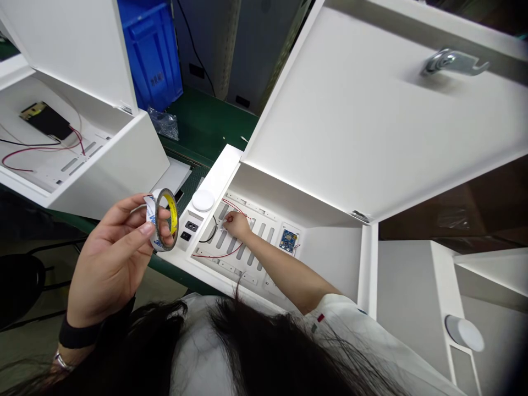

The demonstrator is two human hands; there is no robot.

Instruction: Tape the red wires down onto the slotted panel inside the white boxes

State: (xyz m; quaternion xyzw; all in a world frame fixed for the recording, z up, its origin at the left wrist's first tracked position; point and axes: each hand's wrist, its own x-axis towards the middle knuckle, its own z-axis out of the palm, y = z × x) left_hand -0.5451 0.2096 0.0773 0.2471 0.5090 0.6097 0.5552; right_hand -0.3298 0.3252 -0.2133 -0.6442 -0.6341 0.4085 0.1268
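My left hand [117, 247] grips a roll of double-sided tape [155, 223] with white backing and a yellow core, held up left of the open white cabinet [208, 278]. Its fingers pass through the core and the thumb presses on the side. Inside the cabinet, my right hand [237, 226] is closed in a pinch over the slotted plate [258, 234]. What its fingertips hold, if anything, is too small to tell. Red wires [220, 256] and a black cable [214, 230] lie around that hand. A blue circuit board [288, 240] sits farther right on the cabinet floor.
The raised lid [371, 110] with a metal lock [454, 62] stands behind the cabinet. At left is another open cabinet [119, 159] with a black module [47, 121] inside. A blue bin [152, 60] stands on the green bench [210, 121]. Another white box [412, 297] is at right.
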